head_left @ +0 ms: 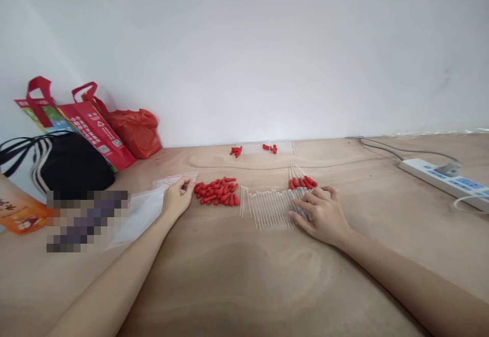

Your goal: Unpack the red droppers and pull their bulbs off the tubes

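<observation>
A heap of small red caps (217,192) lies on the wooden table (244,276). Right of it is a row of thin clear tubes (267,207), side by side. Several tubes with red caps (303,181) lie at the row's far right end. My right hand (320,213) rests on the right end of the row with fingers spread flat, holding nothing. My left hand (178,197) lies just left of the red heap, fingers loosely curled at the edge of a clear plastic bag (143,212). Whether it pinches the bag or a cap is unclear.
Two small groups of red caps (236,151) lie on a clear sheet near the wall. Red shopping bags (95,125) and a black striped bag (64,163) stand at the far left. A white power strip (446,181) with cables sits at the right.
</observation>
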Motion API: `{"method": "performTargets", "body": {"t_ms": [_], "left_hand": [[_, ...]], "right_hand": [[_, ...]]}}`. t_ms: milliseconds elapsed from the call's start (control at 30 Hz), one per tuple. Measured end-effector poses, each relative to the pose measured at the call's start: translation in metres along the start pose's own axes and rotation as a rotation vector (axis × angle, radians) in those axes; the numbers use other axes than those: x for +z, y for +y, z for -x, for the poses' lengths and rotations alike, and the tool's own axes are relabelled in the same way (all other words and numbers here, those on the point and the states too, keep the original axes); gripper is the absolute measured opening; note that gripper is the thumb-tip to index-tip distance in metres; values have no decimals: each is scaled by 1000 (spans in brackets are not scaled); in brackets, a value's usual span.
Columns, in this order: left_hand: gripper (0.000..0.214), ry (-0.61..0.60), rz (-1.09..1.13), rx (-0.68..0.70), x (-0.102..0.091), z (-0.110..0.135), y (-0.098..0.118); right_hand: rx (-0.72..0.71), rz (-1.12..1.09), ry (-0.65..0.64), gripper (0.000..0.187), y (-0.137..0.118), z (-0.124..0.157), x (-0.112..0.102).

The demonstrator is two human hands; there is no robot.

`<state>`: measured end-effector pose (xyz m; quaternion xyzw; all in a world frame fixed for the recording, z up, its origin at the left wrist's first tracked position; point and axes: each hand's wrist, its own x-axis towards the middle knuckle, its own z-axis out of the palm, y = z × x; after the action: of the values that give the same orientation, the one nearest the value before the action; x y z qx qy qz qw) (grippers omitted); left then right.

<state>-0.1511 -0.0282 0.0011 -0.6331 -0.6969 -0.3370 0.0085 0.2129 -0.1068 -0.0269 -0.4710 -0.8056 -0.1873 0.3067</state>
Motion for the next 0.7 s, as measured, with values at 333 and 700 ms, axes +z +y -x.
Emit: {"method": "performTargets", "body": {"t_ms": [333, 700], "left_hand": [[18, -31, 44, 650, 13, 34, 93], [42, -635, -124, 137, 104, 17, 219]], "right_hand": [[231, 18, 118, 26, 26, 4, 1], [493, -16, 124, 32, 49, 5, 2]]}}
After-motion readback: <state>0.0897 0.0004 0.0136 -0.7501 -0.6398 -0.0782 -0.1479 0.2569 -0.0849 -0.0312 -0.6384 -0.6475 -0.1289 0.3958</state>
